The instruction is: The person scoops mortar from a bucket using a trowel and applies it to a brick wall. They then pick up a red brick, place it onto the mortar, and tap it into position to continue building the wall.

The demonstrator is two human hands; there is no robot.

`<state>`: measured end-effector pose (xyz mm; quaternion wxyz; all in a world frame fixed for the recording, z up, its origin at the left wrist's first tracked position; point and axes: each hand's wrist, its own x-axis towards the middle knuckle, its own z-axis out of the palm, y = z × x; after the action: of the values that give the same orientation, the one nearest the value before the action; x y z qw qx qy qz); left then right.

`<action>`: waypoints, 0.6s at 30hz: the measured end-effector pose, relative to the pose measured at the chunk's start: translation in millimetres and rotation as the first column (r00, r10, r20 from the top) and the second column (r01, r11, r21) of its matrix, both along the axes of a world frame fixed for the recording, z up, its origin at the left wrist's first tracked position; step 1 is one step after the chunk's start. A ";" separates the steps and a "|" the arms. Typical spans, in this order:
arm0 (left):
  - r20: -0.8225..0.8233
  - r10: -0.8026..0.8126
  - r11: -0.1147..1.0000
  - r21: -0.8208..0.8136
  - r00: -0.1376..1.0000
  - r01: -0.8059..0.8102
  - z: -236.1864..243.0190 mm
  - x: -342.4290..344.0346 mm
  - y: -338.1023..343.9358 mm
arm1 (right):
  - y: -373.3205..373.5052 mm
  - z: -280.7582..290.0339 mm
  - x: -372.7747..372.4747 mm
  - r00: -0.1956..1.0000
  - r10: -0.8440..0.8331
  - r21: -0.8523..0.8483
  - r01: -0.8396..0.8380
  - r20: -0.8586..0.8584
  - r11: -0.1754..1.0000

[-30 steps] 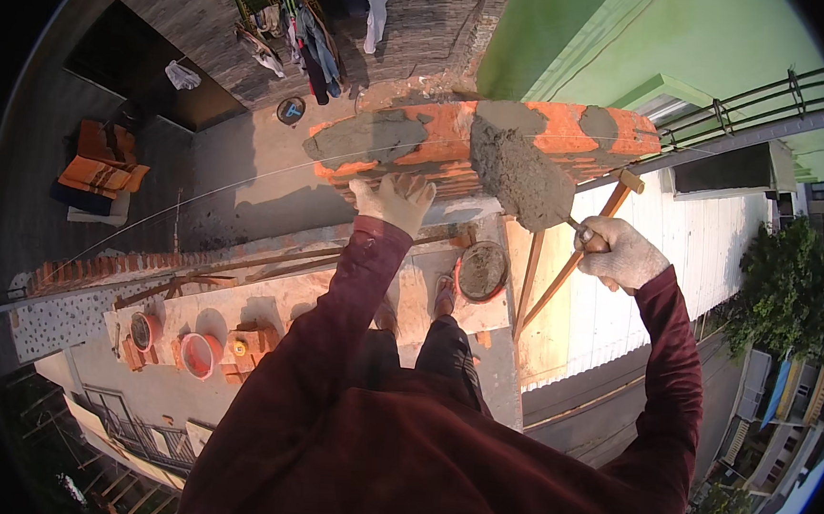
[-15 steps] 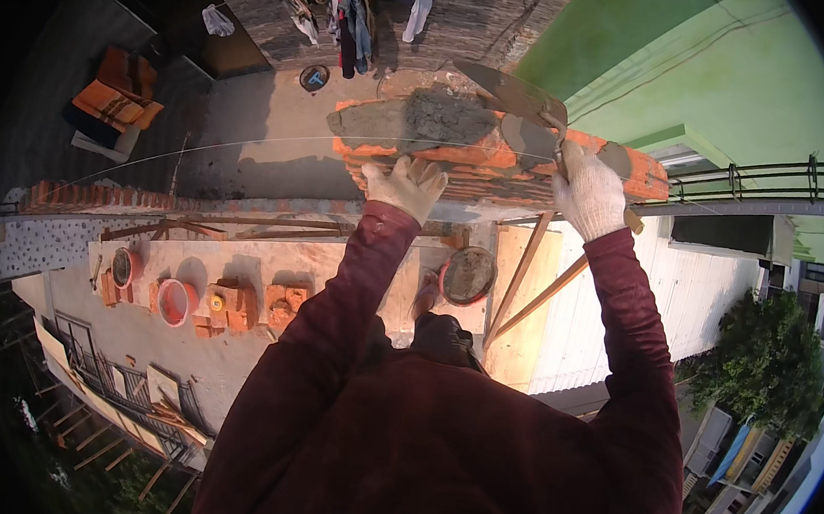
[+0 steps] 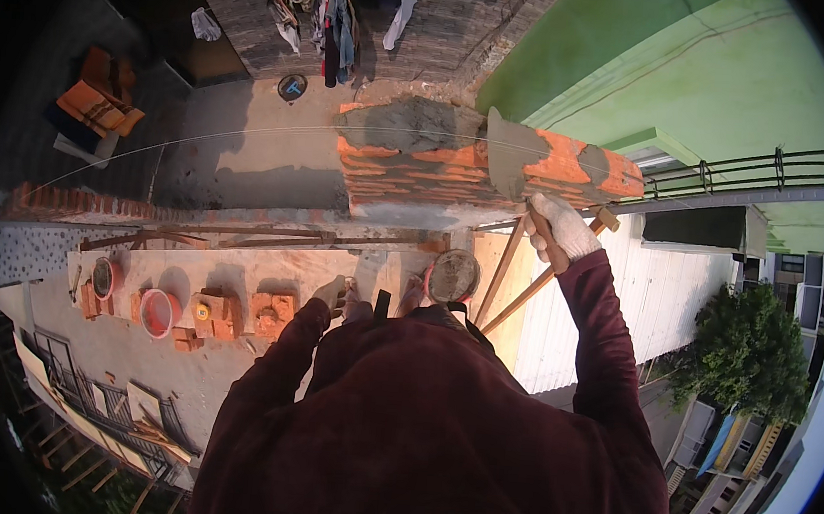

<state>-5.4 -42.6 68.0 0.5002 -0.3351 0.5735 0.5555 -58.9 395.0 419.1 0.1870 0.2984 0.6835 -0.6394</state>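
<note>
Since half a second ago, the trowel has swung back toward me and my left hand has dropped off the brick wall. That trowel is at one o'clock, blade over the bricks; I can't tell if they touch. At half past two, my right hand is closed round its wooden handle. My left, at eight, is too obscured to tell its fingers' state. Mortar tops the wall at twelve; clothes hang at eleven.
</note>
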 end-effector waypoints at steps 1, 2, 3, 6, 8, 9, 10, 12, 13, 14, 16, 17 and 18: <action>-0.006 -0.014 1.000 0.001 1.000 0.014 -1.8 2.2 -1.6 | 2.5 -3.8 -13.6 1.000 -0.013 -0.022 0.013 -0.026 1.000; -0.013 0.033 0.999 0.012 0.999 -0.033 -5.2 3.9 -6.7 | 9.1 -5.1 -27.0 0.996 0.088 -0.046 -0.087 0.016 0.995; -0.017 0.080 0.997 0.022 0.997 -0.079 -10.8 6.7 -13.3 | 3.9 -2.3 -36.3 0.990 0.136 -0.038 -0.134 0.047 0.990; -0.056 0.162 0.986 0.050 0.985 -0.159 -17.1 6.9 -26.0 | -15.4 2.5 -50.3 0.962 0.247 -0.004 -0.248 0.112 0.969; -0.058 0.202 0.977 0.073 0.978 -0.198 -17.3 1.8 -25.2 | -25.0 0.7 -43.5 0.962 0.238 0.169 -0.258 0.132 0.951; -0.067 0.221 0.973 0.081 0.973 -0.216 -18.6 2.9 -26.4 | -32.0 3.5 -40.7 0.962 0.235 0.252 -0.264 0.139 0.931; -0.077 0.239 0.969 0.088 0.968 -0.232 -19.5 3.8 -28.5 | -34.2 7.3 -40.0 0.936 0.290 0.329 -0.342 0.198 0.880; -0.102 0.240 0.969 0.078 0.965 -0.233 -21.3 4.4 -34.1 | -39.6 16.0 -37.5 0.918 0.321 0.338 -0.386 0.233 0.858; -0.103 0.239 0.970 0.079 0.966 -0.231 -22.1 5.2 -37.1 | -42.3 19.1 -35.5 0.909 0.335 0.342 -0.406 0.247 0.848; -0.104 0.237 0.970 0.079 0.966 -0.230 -23.0 6.7 -39.5 | -44.2 19.8 -29.5 0.939 0.279 0.298 -0.330 0.201 0.896; -0.110 0.258 0.964 0.095 0.960 -0.248 -26.1 5.1 -42.9 | -46.9 15.0 -16.1 0.982 0.147 0.192 -0.167 0.116 0.967; -0.113 0.283 0.956 0.112 0.953 -0.271 -28.3 2.9 -43.1 | -50.6 7.7 -21.4 0.986 0.138 0.160 -0.152 0.092 0.975; -0.110 0.294 0.951 0.130 0.950 -0.279 -30.9 2.8 -41.9 | -56.3 -2.3 -26.4 0.991 0.115 0.130 -0.124 0.073 0.984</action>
<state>-2.6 -84.5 37.2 0.3946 -0.3498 0.5171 0.6742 -85.3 338.7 416.8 0.2269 0.2897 0.7349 -0.5697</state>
